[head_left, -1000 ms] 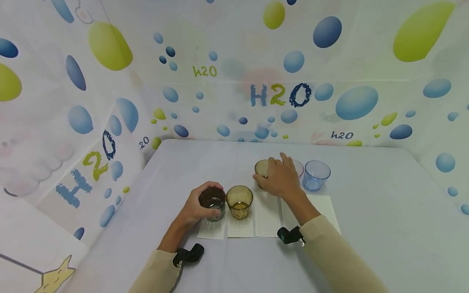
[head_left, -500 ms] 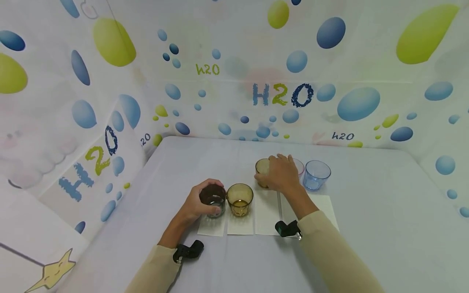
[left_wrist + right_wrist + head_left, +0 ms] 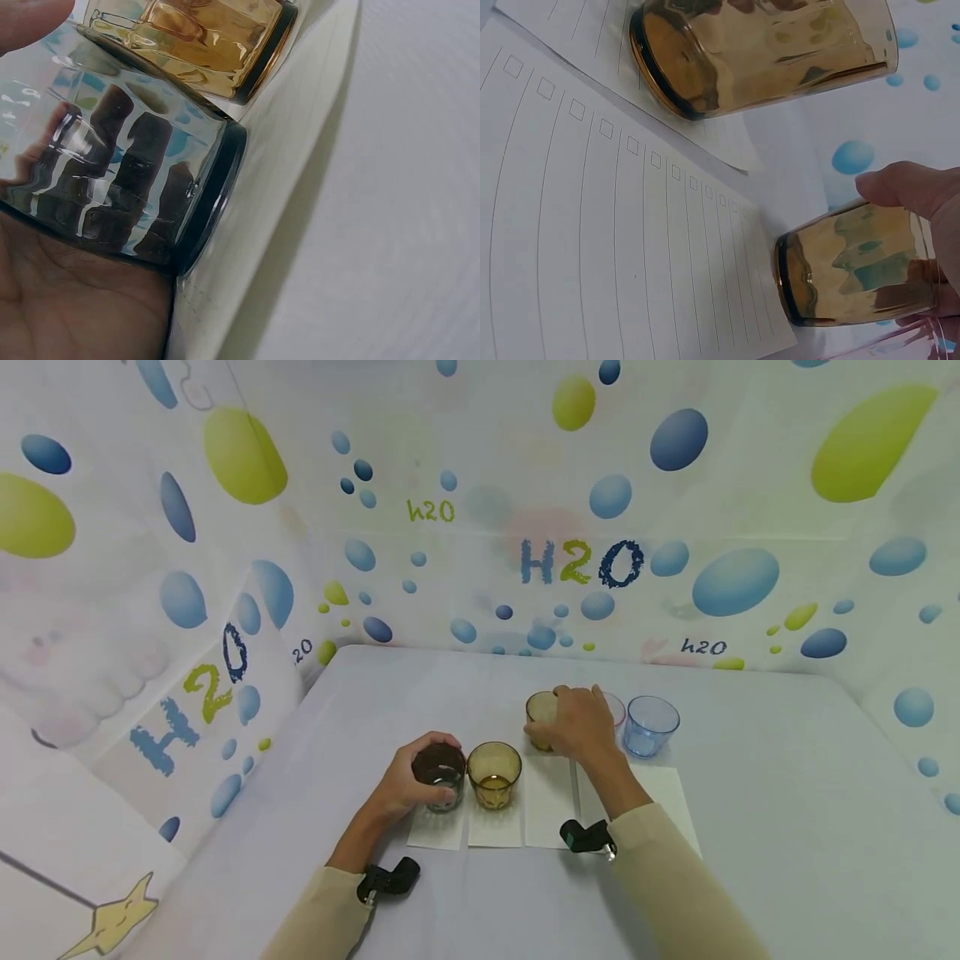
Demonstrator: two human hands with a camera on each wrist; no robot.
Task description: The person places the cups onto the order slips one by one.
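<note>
In the head view my left hand (image 3: pixel 396 787) grips a dark grey-blue drinking glass (image 3: pixel 444 789), which stands upright on a paper strip. The left wrist view shows the palm against this glass (image 3: pixel 120 165) and the thumb over its other side. An amber glass (image 3: pixel 494 777) stands close on its right. Farther back, my right hand (image 3: pixel 579 725) holds a second amber glass (image 3: pixel 538 720). In the right wrist view the thumb lies on one side of that glass (image 3: pixel 855 270) and fingers on the other, its base by the paper's far end.
A pink-rimmed glass (image 3: pixel 617 708) is partly hidden behind my right hand. Right of it stands a blue glass (image 3: pixel 651 727). Several pale lined paper sheets (image 3: pixel 547 797) lie side by side on the white-covered table (image 3: pixel 480 902). A printed backdrop (image 3: pixel 480 568) rises behind.
My right hand's raised fingers have come down and curled round the rear amber glass. The left hand keeps its hold on the grey-blue glass. The head view has shifted slightly.
</note>
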